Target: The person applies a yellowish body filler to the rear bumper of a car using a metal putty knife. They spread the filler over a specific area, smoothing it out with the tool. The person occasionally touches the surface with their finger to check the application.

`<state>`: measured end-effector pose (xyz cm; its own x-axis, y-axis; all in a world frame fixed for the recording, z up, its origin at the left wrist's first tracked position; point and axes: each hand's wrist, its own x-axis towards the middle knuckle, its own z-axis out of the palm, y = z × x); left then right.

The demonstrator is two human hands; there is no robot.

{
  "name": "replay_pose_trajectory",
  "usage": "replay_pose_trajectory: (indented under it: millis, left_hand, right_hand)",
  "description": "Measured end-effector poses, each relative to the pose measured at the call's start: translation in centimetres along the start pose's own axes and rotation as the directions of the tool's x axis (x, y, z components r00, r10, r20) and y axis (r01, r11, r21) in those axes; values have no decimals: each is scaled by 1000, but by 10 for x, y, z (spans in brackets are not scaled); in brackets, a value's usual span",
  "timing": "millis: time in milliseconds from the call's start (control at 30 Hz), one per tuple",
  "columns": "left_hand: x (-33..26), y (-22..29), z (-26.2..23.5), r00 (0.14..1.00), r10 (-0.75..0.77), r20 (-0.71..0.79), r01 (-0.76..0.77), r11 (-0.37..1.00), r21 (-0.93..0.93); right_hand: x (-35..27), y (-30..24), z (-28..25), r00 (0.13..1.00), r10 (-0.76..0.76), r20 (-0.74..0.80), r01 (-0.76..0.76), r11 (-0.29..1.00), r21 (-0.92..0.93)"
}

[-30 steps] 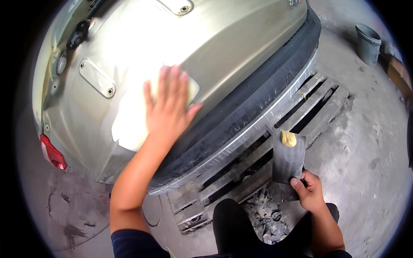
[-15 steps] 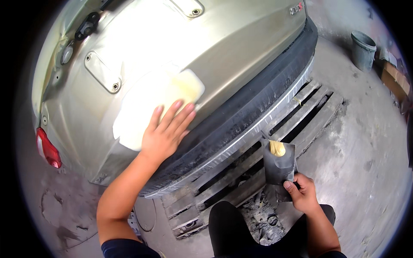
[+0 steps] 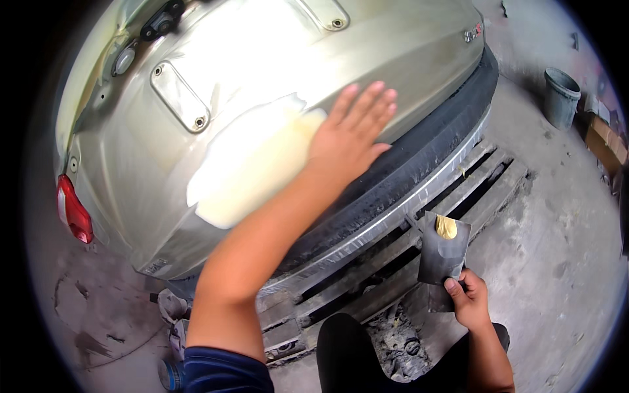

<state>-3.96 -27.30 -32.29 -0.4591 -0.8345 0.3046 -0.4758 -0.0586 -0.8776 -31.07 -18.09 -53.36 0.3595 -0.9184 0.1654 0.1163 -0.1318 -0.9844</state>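
My left hand (image 3: 350, 134) lies flat on the pale-gold metal panel at the rear of a car (image 3: 419, 85), fingers stretched out and holding nothing. Its palm is just past the right end of a smooth cream-yellow filler patch (image 3: 255, 170). Lower right, my right hand (image 3: 470, 302) grips a dark grey flat putty plate (image 3: 440, 262) by its lower end, thumb on top. A dab of yellow putty (image 3: 447, 227) sits near the plate's upper edge. Another dark flat piece shows under the plate, partly hidden.
The black bumper (image 3: 419, 131) curves below the panel, above a grey slatted wooden pallet (image 3: 386, 262). A red tail light (image 3: 74, 209) is at the far left. A grey bucket (image 3: 561, 101) and a cardboard box (image 3: 604, 141) stand at the right. A blue-rimmed can (image 3: 170, 374) sits lower left.
My left hand has slid right and upward along the panel, from the filler patch past its right end. My right hand still holds the putty plate, shifted slightly right. The whole view has shifted slightly.
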Motion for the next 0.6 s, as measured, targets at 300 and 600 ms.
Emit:
replay_pose_trajectory:
  millis: [300,600]
  left_hand:
    - [-178,-76,-20,945,-313,-100,313,950,-15]
    - [1,-27,-8,946,-291,-141,244,930,-276]
  right_hand:
    - [15,9,-5,999,50,-6,-49,996,70]
    - [14,4,7,998,53,-37,-48,992,115]
